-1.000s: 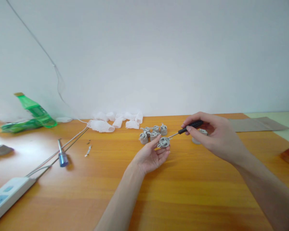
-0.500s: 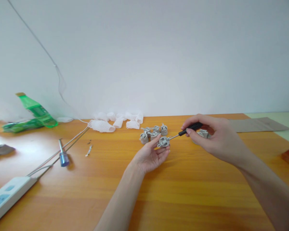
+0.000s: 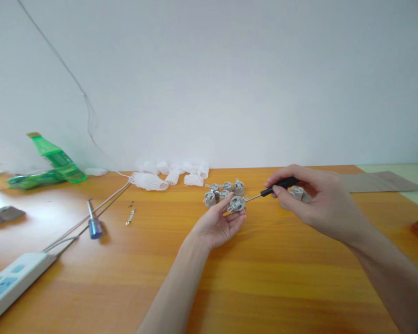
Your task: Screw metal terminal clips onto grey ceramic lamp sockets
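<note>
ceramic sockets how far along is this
Done: the white net sleeves lie off to one side. In hand: the left hand holds one socket, and the right hand puts a black-handled screwdriver to it. Left: the grouped sockets on the table.

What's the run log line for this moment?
left hand: holds round grey fitting | right hand: holds black-handled screwdriver, shaft reaching fitting | nearby: more grey fittings

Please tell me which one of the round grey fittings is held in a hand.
The fitting in the left hand, with the tip of the screwdriver from the right hand at it. The others sit on the table.
</note>
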{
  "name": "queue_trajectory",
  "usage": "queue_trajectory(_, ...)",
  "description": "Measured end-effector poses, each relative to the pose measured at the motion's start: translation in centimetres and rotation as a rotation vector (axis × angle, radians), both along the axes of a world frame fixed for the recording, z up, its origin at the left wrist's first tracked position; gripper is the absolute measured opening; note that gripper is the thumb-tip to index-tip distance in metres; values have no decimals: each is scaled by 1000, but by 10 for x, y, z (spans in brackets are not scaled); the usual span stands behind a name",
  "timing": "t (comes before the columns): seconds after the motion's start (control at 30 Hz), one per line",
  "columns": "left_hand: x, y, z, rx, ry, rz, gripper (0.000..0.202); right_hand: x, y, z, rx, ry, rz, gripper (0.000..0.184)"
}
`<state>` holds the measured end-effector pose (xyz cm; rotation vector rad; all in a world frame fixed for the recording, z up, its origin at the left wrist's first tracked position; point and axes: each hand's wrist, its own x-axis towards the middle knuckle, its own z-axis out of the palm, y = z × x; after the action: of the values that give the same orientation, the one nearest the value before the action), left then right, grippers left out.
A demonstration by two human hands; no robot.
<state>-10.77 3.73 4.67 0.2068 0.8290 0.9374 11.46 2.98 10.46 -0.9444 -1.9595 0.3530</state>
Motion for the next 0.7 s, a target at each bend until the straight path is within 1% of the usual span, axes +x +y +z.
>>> queue_trajectory(0.23, 3, -2, 3, 8, 10, 20, 22, -3, 0, -2, 29, -36, -1, 20)
queue_trajectory(0.4, 4, -1, 1, 17, 16, 32, 20, -2, 0, -3, 92, -91, -5, 23)
queue_trajectory(0.57, 6, 1, -4, 61, 62, 152, 9, -4, 1, -4, 219, -228, 29, 17)
queue_trajectory(0.7, 7, 2, -4, 133, 115, 244, 15, -8, 5, -14, 245, -303, -32, 15)
